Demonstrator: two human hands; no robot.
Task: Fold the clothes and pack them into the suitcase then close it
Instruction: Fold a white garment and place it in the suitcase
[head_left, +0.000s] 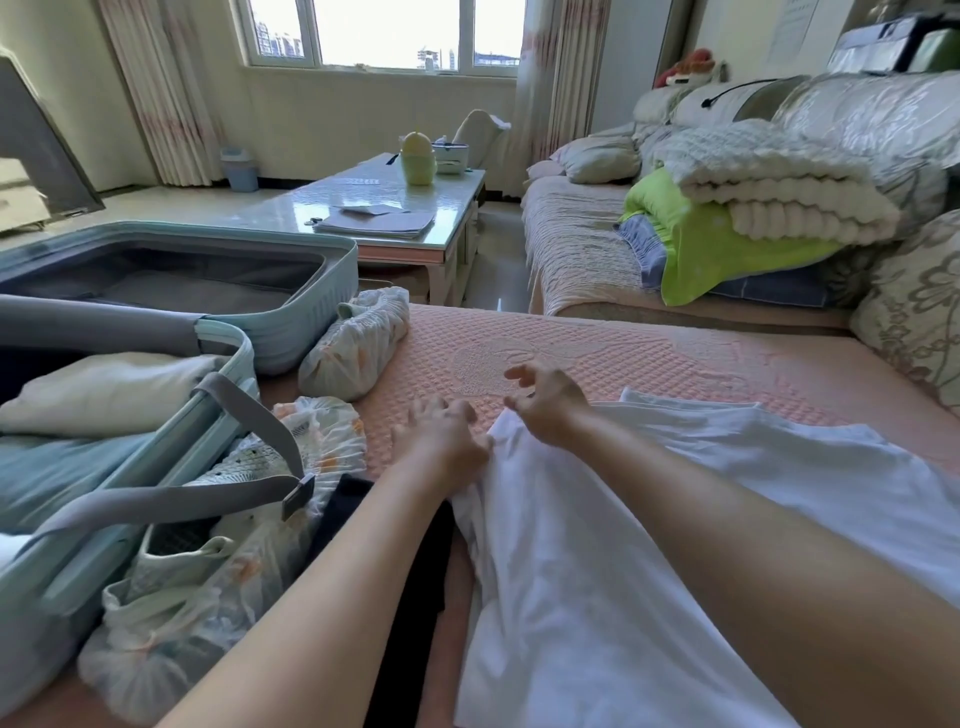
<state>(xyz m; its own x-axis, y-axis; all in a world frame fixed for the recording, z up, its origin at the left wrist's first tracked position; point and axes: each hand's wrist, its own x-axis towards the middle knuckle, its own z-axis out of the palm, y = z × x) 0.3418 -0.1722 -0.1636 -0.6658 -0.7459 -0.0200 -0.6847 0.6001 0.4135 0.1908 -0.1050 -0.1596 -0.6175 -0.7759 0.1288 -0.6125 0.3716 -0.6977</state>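
One folded cream garment (104, 389) already lies in the open pale-blue hard-shell suitcase (228, 374) left of the left hand (441, 436), whose curled fingers meet the unfolded white cotton shirt (597, 545) at its corner, grip uncertain, beside the loose-fingered, empty right hand (545, 408); folding, packing and closing apparently remain.

1. Far ahead of you, a wide window (387, 31) lets in bright daylight, with pale pink-patterned curtains (156, 88) on both sides.
2. A glossy white coffee table (322, 200) stands mid-room on the pale, shiny floor (498, 244).
3. On your right runs a sofa (571, 244) under a cream cover, piled with cushions and folded blankets (769, 182).
4. A small blue bin (239, 169) sits far left, by the curtain.
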